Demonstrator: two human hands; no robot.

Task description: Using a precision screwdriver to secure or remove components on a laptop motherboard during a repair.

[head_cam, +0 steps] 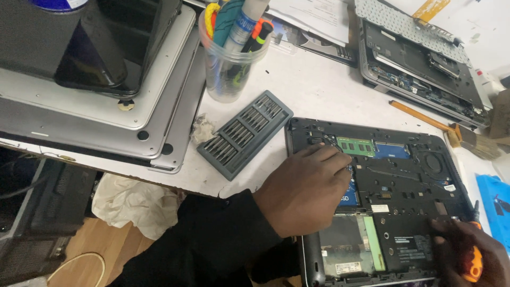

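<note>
The left hand (305, 188) lay flat, fingers together, on the opened laptop (404, 175) at the table edge; the right hand (470, 252) gripped a screwdriver (474, 260). Its exposed boards looked fragile, safest held by the rim.

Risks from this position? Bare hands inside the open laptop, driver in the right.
1. The left hand rests bare on the exposed board of the opened laptop, beside the green memory module: static or pressure might harm parts.
2. The right hand holds an orange-handled screwdriver over the base; a slip could gouge the board.
3. The laptop overhangs the table's near edge, so leaning on it may tip it.
</note>
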